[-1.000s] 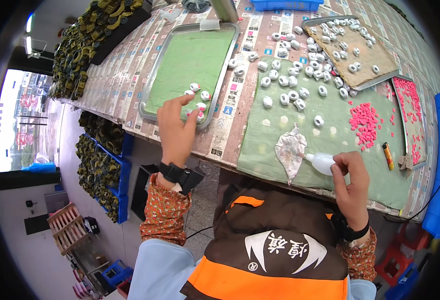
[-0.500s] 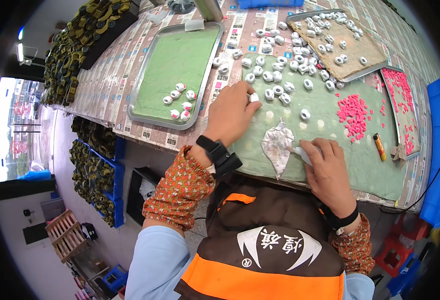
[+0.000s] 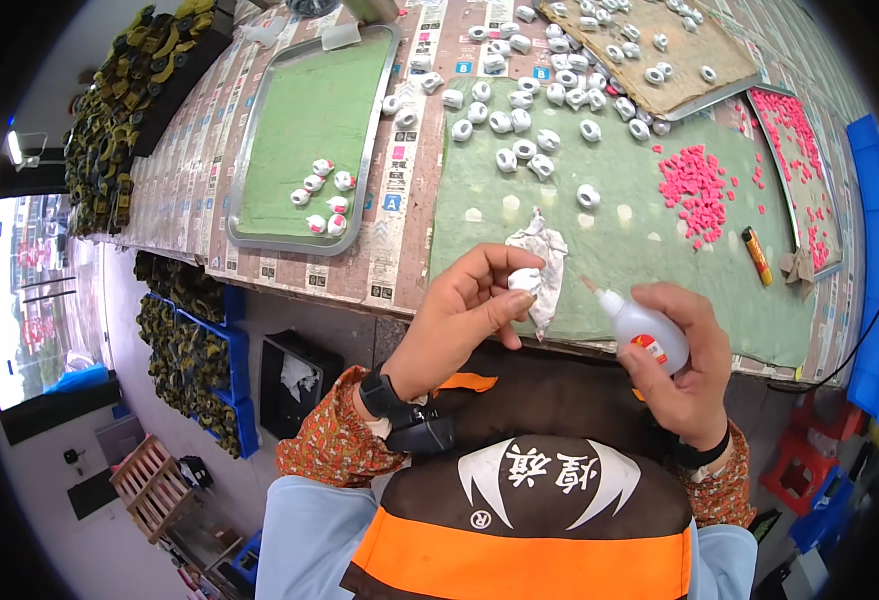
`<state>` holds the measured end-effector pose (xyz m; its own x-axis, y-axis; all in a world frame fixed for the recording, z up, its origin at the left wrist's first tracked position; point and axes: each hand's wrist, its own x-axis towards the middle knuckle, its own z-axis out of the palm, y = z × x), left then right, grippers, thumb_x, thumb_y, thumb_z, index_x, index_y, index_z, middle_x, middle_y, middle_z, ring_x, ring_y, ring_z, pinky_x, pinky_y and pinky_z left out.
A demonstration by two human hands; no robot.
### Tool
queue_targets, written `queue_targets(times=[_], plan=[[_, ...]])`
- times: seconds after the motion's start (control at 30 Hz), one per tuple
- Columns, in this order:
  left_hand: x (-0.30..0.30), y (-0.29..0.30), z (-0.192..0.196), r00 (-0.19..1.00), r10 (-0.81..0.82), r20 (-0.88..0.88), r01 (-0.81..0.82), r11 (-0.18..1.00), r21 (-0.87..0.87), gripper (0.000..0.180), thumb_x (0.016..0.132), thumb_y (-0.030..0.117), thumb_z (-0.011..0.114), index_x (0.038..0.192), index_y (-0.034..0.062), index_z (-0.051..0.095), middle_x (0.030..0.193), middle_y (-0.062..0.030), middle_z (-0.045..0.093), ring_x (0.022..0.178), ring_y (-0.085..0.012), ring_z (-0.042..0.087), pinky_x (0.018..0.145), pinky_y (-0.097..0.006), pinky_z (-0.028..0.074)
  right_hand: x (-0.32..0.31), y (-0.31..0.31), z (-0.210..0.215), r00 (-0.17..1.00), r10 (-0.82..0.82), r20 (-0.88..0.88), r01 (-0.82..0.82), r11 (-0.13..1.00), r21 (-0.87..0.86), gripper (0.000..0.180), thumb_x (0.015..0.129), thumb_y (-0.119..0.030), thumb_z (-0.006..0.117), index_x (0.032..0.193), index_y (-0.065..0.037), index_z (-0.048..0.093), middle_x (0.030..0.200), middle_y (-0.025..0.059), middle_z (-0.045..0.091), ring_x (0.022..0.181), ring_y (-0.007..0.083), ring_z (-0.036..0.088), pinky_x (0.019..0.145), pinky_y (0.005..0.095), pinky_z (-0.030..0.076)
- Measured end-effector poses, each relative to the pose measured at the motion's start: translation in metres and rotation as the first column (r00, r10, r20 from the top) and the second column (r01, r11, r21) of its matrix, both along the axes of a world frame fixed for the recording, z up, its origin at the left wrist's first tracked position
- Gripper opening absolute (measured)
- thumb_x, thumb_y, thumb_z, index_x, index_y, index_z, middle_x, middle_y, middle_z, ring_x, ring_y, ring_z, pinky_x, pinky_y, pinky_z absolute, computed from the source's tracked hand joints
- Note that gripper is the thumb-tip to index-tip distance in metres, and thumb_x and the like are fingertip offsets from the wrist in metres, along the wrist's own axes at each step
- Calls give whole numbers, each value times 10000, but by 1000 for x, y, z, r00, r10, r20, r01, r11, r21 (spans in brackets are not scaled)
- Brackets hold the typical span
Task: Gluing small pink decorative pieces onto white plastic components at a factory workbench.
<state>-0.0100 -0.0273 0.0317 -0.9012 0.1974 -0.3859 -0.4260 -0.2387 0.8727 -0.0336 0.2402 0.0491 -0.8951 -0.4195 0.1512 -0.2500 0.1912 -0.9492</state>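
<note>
Two hands up over the near edge of the green mat (image 3: 660,240): left hand (image 3: 460,320) pinches a small white ring part (image 3: 525,279) between thumb and fingertips, right hand (image 3: 685,365) wrapped around a small squeeze bottle (image 3: 640,325), nozzle aimed at the part but short of it. Crumpled rag (image 3: 545,260) lies right behind the part, touching or nearly so. Risks as I see them: too hard a squeeze floods the ring and wets the fingertips; a drip lands on the rag or mat; the thin pinch slips and the part drops off the table edge. Loose pink pieces (image 3: 700,185) and white rings (image 3: 520,125) sit well clear.
</note>
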Motion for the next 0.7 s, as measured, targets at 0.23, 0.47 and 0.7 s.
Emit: queue_targets(times=[0.23,0.47,0.7], plan=[[14,10,-3,1000,-8,24,8,1000,-1,352,1013,81,620,1354,6,572,1008,-39,631,816,-74,629,721,-234,582,2,-9,14,932,75,-355,-34,992,123,402,740,-62,852,1103,-23,683,801,107,678,603,266,624,529,358,467],[18,12,-4,999,-36,19,36,999,1,363,1014,81,634,1363,6,572,978,-21,605,818,-69,633,750,-223,573,5,-9,14,900,99,-425,-21,983,185,409,729,-79,859,1091,-25,678,688,72,583,530,247,560,481,363,408],[21,13,-5,999,-52,4,52,998,-24,359,1020,78,629,1367,10,571,980,-8,576,850,-58,620,763,-223,576,5,-10,14,889,116,-444,-31,980,195,412,733,-53,847,1101,-12,666,678,85,566,521,254,552,476,369,408]])
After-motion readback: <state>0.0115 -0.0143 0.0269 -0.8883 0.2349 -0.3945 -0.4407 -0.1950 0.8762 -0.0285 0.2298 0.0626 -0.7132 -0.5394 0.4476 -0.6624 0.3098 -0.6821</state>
